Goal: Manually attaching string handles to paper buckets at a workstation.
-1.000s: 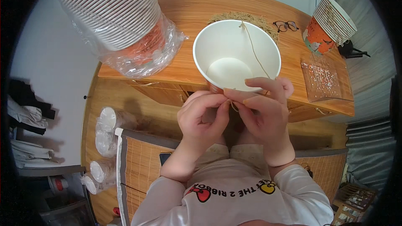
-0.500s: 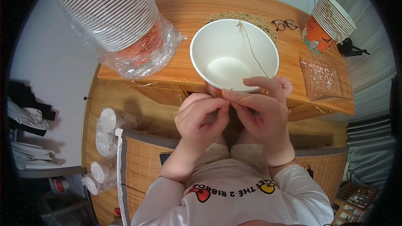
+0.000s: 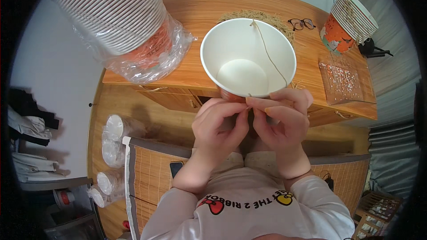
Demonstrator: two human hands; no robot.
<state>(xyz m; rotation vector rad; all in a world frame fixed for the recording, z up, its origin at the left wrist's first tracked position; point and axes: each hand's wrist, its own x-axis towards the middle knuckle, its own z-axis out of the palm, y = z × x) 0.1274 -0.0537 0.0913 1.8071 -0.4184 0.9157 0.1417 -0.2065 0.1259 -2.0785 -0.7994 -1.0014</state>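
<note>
A large paper bucket (image 3: pixel 242 73), white inside with orange on its outer wall, stands tilted at the table's front edge, its mouth toward me. Tan string (image 3: pixel 268 53) is fastened at the far rim and hangs down the right inside wall toward the near rim by my right hand. A short stub pokes up at the near rim. Just outside that rim, my left hand (image 3: pixel 215 124) pinches thumb against forefinger. Beside it my right hand (image 3: pixel 284 118) pinches too, its fingertips meeting the left's at the string's end. The fingers largely cover what lies between them.
Behind the bucket lies a pile of cut tan strings (image 3: pixel 275 20), with glasses (image 3: pixel 302 24) to its right. A tall bagged stack of buckets (image 3: pixel 133 26) stands at left. At right are stacked strung buckets (image 3: pixel 342 26) and a clear box of small beads (image 3: pixel 342 82).
Both hands have shifted slightly right along the near rim. My right forefinger has come down from above the rim, and its fingers are more curled.
</note>
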